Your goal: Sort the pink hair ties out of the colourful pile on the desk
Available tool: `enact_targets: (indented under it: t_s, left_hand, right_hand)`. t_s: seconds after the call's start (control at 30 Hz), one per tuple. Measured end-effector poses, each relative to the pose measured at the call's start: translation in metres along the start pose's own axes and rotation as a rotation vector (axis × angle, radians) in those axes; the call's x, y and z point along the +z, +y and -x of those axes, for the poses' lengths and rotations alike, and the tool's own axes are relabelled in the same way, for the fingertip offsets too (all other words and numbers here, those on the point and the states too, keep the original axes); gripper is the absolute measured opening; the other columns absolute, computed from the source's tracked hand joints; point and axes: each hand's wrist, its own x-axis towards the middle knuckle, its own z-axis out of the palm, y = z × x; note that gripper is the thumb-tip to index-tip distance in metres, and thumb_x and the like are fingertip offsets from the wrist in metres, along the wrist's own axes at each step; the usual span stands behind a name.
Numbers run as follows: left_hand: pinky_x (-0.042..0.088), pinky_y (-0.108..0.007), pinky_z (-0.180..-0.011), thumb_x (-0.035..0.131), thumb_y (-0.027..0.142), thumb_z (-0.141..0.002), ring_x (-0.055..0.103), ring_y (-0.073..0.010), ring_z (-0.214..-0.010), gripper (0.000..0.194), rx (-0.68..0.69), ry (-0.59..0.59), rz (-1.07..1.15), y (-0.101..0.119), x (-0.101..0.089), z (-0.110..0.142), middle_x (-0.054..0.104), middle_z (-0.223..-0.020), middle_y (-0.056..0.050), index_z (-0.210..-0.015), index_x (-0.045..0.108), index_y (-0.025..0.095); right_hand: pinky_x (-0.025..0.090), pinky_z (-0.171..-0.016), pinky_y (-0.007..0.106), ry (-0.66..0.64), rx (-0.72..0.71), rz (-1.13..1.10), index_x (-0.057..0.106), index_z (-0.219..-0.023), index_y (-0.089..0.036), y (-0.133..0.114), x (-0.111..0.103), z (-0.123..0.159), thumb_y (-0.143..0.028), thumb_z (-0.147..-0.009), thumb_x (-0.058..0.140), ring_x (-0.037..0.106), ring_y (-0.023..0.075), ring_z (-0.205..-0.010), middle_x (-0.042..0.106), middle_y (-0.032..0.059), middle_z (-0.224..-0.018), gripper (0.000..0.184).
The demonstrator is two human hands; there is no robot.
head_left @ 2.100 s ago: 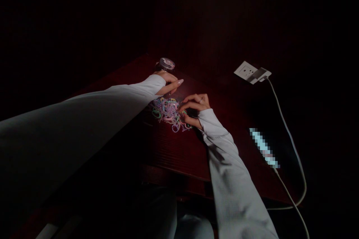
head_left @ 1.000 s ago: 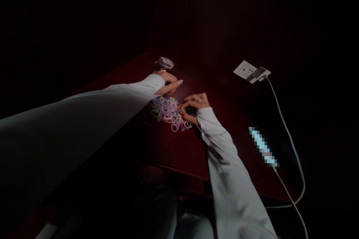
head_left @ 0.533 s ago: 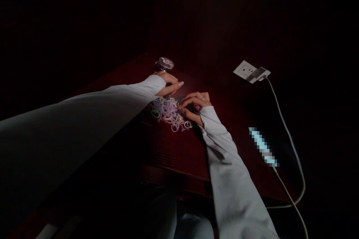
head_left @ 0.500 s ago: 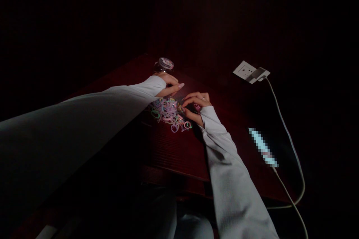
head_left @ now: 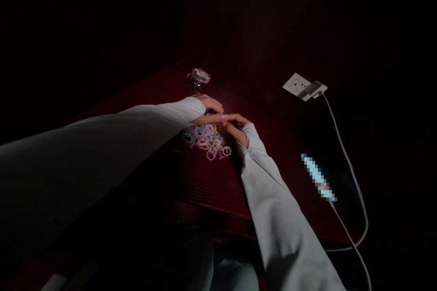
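A heap of pastel hair ties [head_left: 205, 138], purple, pink, green and yellow, lies on the dark red table. Just behind the heap my two hands meet, fingertips together. The fingers of my left hand [head_left: 210, 108] are curled, its thumb stretched toward the right hand. My right hand [head_left: 237, 125] is bent in from the right with its thumb and forefinger at the left thumb's tip. Whatever is pinched between them is too small and dark to make out. Beyond the left hand stands a clear jar [head_left: 198, 81] with a patterned lid.
The table [head_left: 208, 186] has a wood-grain top. At right lies a phone with a blurred screen [head_left: 318, 177], a white cable [head_left: 350, 159] near it. A charger sits in a white wall socket [head_left: 296, 85]. Surroundings are very dark.
My hands have come together: the left moved slightly right and down, and the right moved left off the heap's edge. The pink thing by the right palm is now hidden.
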Motion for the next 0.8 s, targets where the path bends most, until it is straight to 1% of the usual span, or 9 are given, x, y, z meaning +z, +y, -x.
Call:
enact_targets:
  t_s: [0.1,0.2,0.3,0.4,0.5,0.57,0.63,0.7,0.8]
  left_hand:
    - [0.035,-0.027,-0.065,0.05,0.046,-0.105,0.054,-0.0134,-0.067,0.049,0.017,0.0,0.038,-0.003,0.003,-0.002,0.06,-0.07,0.0,-0.065,0.062,0.02]
    - [0.039,-0.028,-0.068,0.051,0.045,-0.104,0.058,-0.0141,-0.068,0.048,0.017,0.015,0.082,-0.007,0.003,-0.003,0.063,-0.071,-0.001,-0.066,0.065,0.02]
    - [0.037,-0.028,-0.066,0.052,0.045,-0.104,0.055,-0.0138,-0.066,0.047,-0.002,0.012,0.073,-0.009,0.002,-0.003,0.061,-0.07,-0.001,-0.066,0.065,0.02]
    - [0.035,-0.029,-0.064,0.052,0.045,-0.103,0.049,-0.013,-0.062,0.048,-0.011,0.007,0.048,-0.009,0.0,-0.002,0.056,-0.066,0.001,-0.063,0.061,0.02]
    - [0.034,-0.029,-0.063,0.053,0.047,-0.103,0.046,-0.0128,-0.061,0.051,-0.009,0.024,0.038,-0.009,-0.001,-0.001,0.054,-0.064,0.001,-0.059,0.054,0.02]
    - [0.033,-0.029,-0.063,0.053,0.049,-0.102,0.045,-0.0127,-0.061,0.052,-0.01,0.031,0.031,-0.008,-0.001,-0.001,0.053,-0.064,0.001,-0.059,0.051,0.02]
    - [0.032,-0.029,-0.062,0.052,0.052,-0.102,0.045,-0.0126,-0.061,0.053,-0.018,0.032,0.026,-0.006,0.0,-0.001,0.053,-0.063,0.002,-0.059,0.049,0.02]
    - [0.032,-0.029,-0.062,0.051,0.054,-0.101,0.044,-0.0128,-0.061,0.054,-0.027,0.03,0.022,-0.006,0.001,-0.001,0.052,-0.062,0.001,-0.059,0.047,0.021]
    - [0.031,-0.03,-0.062,0.051,0.055,-0.1,0.043,-0.0129,-0.06,0.055,-0.033,0.024,0.024,-0.006,0.001,-0.001,0.051,-0.061,0.002,-0.058,0.045,0.021]
  right_hand:
    - [0.055,-0.083,0.038,0.034,0.048,-0.074,0.078,-0.095,-0.027,-0.004,0.003,0.001,-0.056,-0.092,0.077,0.068,0.0242,-0.092,0.077,0.0039,-0.095,0.028]
    - [0.052,-0.075,0.034,0.073,0.1,-0.178,0.074,-0.093,-0.025,-0.004,0.005,0.0,-0.059,-0.09,0.077,0.064,0.019,-0.079,0.073,0.0018,-0.089,0.034]
    - [0.05,-0.073,0.032,0.083,0.11,-0.204,0.072,-0.092,-0.025,0.0,0.005,-0.003,-0.061,-0.088,0.079,0.062,0.0172,-0.075,0.072,0.0013,-0.088,0.037]
    - [0.051,-0.078,0.034,0.083,0.055,-0.091,0.074,-0.095,-0.026,0.005,-0.003,-0.004,-0.055,-0.09,0.077,0.064,0.0198,-0.083,0.074,0.0029,-0.093,0.03]
    - [0.05,-0.085,0.037,0.074,-0.052,0.11,0.078,-0.097,-0.027,0.004,-0.015,-0.002,-0.044,-0.091,0.076,0.064,0.0228,-0.093,0.076,0.0036,-0.097,0.018]
    - [0.048,-0.092,0.04,0.009,-0.133,0.246,0.079,-0.094,-0.028,0.0,-0.02,0.001,-0.038,-0.09,0.078,0.063,0.0238,-0.099,0.077,0.0032,-0.098,0.012]
    - [0.046,-0.098,0.042,-0.078,-0.194,0.334,0.081,-0.095,-0.028,-0.005,-0.022,0.005,-0.035,-0.091,0.078,0.062,0.024,-0.102,0.078,0.0028,-0.101,0.008]
    - [0.046,-0.099,0.042,-0.129,-0.22,0.365,0.081,-0.099,-0.029,-0.007,-0.021,0.007,-0.033,-0.093,0.078,0.062,0.0239,-0.103,0.078,0.0028,-0.103,0.009]
    - [0.046,-0.098,0.041,-0.158,-0.238,0.398,0.082,-0.103,-0.029,-0.004,-0.017,0.006,-0.033,-0.093,0.08,0.063,0.0236,-0.101,0.077,0.0024,-0.101,0.01]
